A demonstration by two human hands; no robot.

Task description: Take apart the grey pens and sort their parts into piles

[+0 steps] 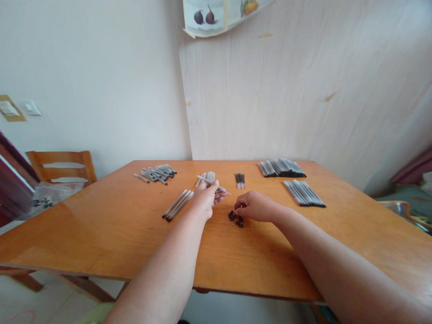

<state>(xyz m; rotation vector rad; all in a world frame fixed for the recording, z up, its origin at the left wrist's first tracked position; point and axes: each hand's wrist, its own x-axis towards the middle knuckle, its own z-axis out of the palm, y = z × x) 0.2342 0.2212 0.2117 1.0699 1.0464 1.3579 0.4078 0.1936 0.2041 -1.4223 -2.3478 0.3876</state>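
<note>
My left hand (205,200) is closed around a pale, slim pen (223,190) whose thin tip points right. Just behind that hand lies a group of whitish pen barrels (210,175), partly hidden by it. My right hand (256,206) has its fingertips pinched together at a small pile of black pen caps (239,223) on the table; a dark bit shows at the fingertips, mostly covered by them. To the left of my left hand, several pens with black ends (178,205) lie side by side at a slant.
On the wooden table (140,241) are a loose heap of pens (159,172) at back left, a small bundle of thin dark refills (240,180) at the back middle, and two rows of black-ended pens, the farther row (280,167) and the nearer row (303,193), at right. A chair (61,158) stands left.
</note>
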